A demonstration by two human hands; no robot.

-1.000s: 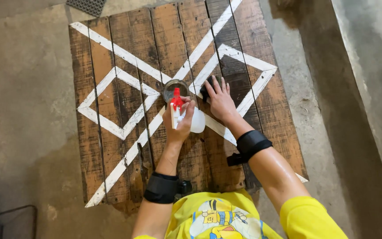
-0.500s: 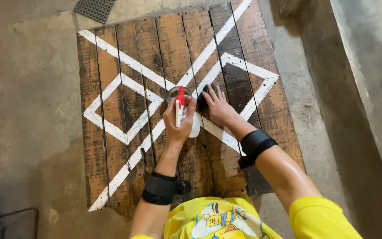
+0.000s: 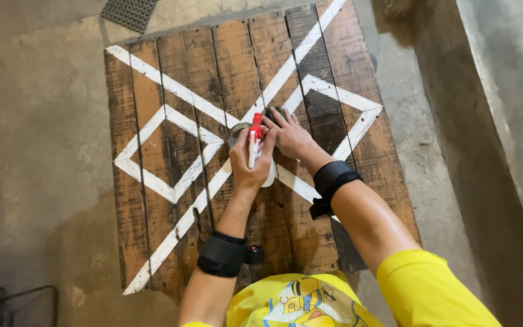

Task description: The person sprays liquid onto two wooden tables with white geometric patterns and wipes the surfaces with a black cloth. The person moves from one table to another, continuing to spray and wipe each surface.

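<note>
Both hands (image 3: 270,148) forward, fingers curled.

Looking straight down at a dark wooden plank panel (image 3: 171,157) lying on a concrete floor (image 3: 37,151), with white tape strips (image 3: 152,181) laid across it in a big X and a diamond on each side. The left hand (image 3: 250,165) is wrapped round a white spray bottle (image 3: 268,177) with a red trigger top (image 3: 255,126), held right over the middle where the strips cross, and the right hand (image 3: 290,136) is just beside it, fingers pressed down on a dark round thing (image 3: 272,113) I can't really make out. Both wrists have black bands (image 3: 222,254), yellow shirt (image 3: 431,293) at the bottom, and there's a metal grate (image 3: 129,11) up in the top corner
</note>
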